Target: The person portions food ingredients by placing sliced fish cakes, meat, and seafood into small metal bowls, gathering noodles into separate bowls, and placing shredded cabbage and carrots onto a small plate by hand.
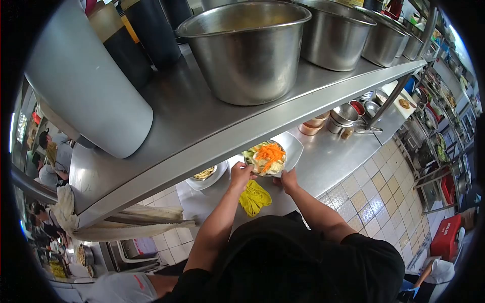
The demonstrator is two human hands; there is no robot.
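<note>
My left hand [241,173] is closed on the near left rim of a bowl of cut vegetables [262,174]. Shredded carrot [271,155] lies on top, with pale and green pieces around it. The bowl is over a white dish [294,147], whose near right edge my right hand [289,181] grips; some of those fingers are hidden beneath it. Just below the bowl, a crumpled yellow-green cloth [254,198] rests on the steel counter [333,166]. To the left stands another white dish [218,177] holding noodles [204,174].
A steel shelf [172,126] runs above the counter, carrying large metal pots [247,55] and a grey container [91,81]. Metal bowls [345,114] stand farther along the counter. A cloth [131,222] hangs at left. Other people [60,151] are at the left; a red box [445,236] is at right.
</note>
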